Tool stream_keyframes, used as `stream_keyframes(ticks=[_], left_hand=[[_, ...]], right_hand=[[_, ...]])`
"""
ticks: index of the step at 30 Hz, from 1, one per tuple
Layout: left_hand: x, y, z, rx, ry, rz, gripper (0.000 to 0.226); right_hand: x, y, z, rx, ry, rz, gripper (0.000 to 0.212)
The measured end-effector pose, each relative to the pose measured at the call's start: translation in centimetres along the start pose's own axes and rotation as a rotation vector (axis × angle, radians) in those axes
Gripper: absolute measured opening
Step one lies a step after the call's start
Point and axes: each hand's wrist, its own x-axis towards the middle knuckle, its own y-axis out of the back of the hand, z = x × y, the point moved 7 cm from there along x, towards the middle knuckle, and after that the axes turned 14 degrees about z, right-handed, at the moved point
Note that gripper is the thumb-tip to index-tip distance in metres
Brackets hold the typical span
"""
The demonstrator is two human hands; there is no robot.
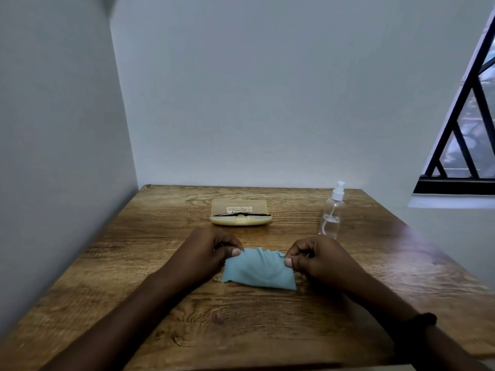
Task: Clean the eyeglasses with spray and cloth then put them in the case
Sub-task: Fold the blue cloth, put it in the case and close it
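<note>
White walls stand around a brown wooden bench [134, 303]. Near the middle of it lies a blue cloth [258, 270]. The left hand [211, 250] pinches the cloth's far left corner with thumb and fingers. The right hand [318, 257] pinches the far right corner the same way. The cloth's near edge rests on the wood. Behind the hands sits an open yellow case [239, 206], and the black eyeglasses [242, 215] lie across it. A clear spray bottle [330, 214] stands upright to the right of the case, apart from it. A window [460, 135] with black bars is on the right.
</note>
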Motion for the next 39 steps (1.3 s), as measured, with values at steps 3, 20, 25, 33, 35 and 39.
stream_keyframes(ticks=[3, 20, 25, 33, 35, 39], left_hand=[[1.2, -0.8, -0.6, 0.071, 0.011, -0.072, 0.015], [1.2, -0.6, -0.6, 0.244, -0.155, -0.057, 0.022], [1.0, -0.6, -1.3, 0.270, -0.177, -0.058, 0.024], [1.2, -0.3, -1.6, 0.218, -0.105, 0.057, 0.025], [1.3, -0.4, -1.5, 0.203, -0.084, 0.065, 0.023], [1.4, -0.3, -1.8, 0.167, -0.058, 0.078, 0.021]], right_hand=[[0.9, -0.4, 0.0, -0.046, 0.029, -0.011, 0.007], [1.2, -0.8, 1.5, -0.087, 0.005, 0.196, 0.009], [1.2, -0.2, 1.8, -0.104, -0.048, 0.228, 0.009], [1.8, 0.1, 2.1, -0.073, -0.098, 0.263, 0.016], [2.0, 0.0, 2.1, -0.099, -0.092, 0.281, 0.016], [2.2, 0.0, 2.2, -0.154, -0.089, 0.302, 0.018]])
